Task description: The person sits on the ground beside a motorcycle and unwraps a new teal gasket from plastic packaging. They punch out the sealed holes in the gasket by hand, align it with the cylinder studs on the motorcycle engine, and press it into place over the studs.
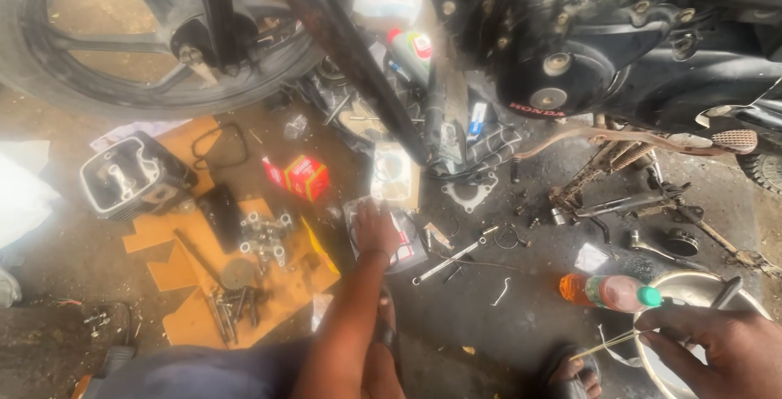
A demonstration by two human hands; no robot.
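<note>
My left hand point(376, 228) reaches forward and lies flat on a clear plastic packet point(405, 246) on the oily ground, fingers spread over it. Beside the packet lies a slim metal spanner point(448, 259). My right hand point(725, 350) is at the bottom right, pinching a thin pale strip point(604, 344) between its fingers, just over the rim of a round metal bowl point(692, 283). A plastic bottle point(611, 291) with orange liquid and a green cap lies next to that bowl.
A motorcycle's front wheel point(155, 49) and black engine point(570, 57) loom ahead. Left, a cylinder head point(134, 175), bolts point(261, 232) and small parts sit on brown cardboard point(195, 317). A red box point(305, 177), a gasket point(471, 193) and rusty levers point(635, 195) lie around. My sandalled foot point(574, 370) is near.
</note>
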